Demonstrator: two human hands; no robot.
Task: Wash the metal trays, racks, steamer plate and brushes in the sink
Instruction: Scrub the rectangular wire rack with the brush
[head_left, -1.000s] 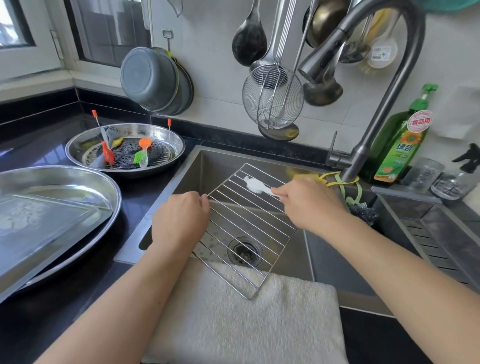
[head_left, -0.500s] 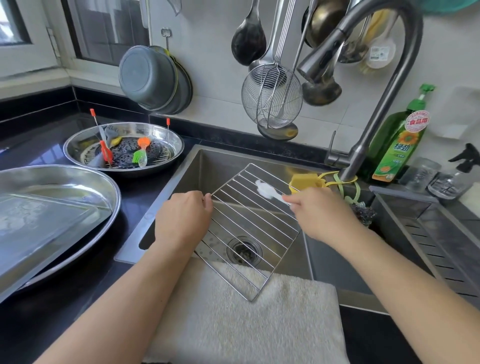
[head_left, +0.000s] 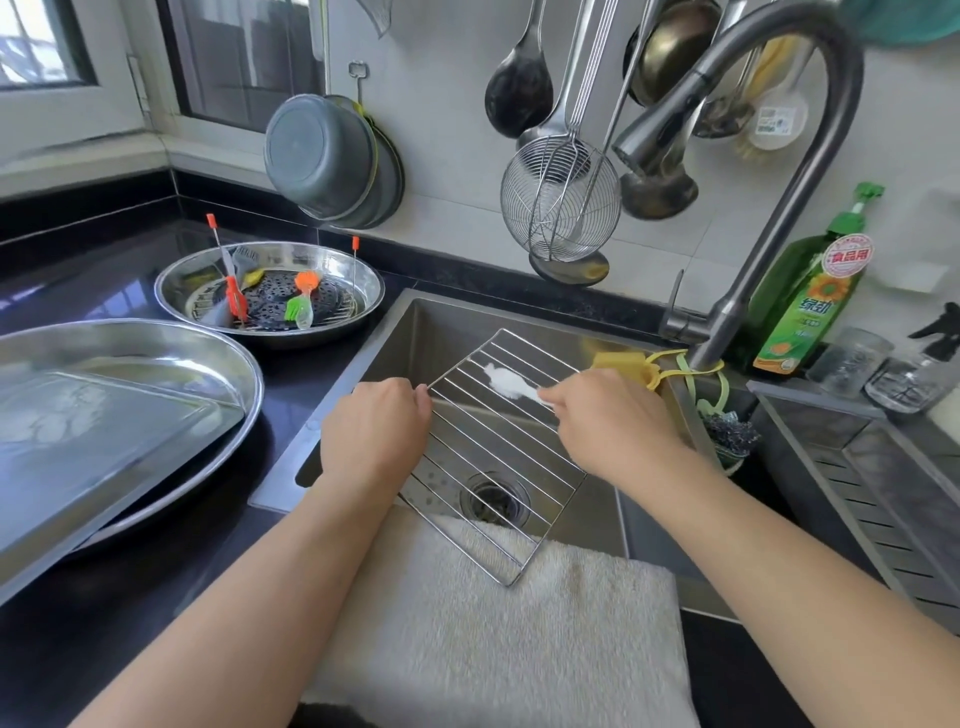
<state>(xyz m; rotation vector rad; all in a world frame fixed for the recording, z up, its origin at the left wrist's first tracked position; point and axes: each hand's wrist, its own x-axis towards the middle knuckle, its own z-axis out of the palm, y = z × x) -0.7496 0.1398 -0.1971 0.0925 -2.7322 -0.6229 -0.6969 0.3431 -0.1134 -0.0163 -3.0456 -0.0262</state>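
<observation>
From the head view, the wire rack lies tilted over the sink, its near corner resting on the white towel draped over the front edge. The left hand grips the rack's left corner with curled fingers, while the right hand pinches a white brush whose head lies on the rack's upper wires. On the counter to the left, a round tray holds the steamer plate and coloured brushes, near a larger tray.

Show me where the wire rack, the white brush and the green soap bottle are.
wire rack (head_left: 483, 457), head view, on its bars over the sink.
white brush (head_left: 506, 383), head view, on its bristle head lying on the rack.
green soap bottle (head_left: 810, 306), head view, on its label.
</observation>
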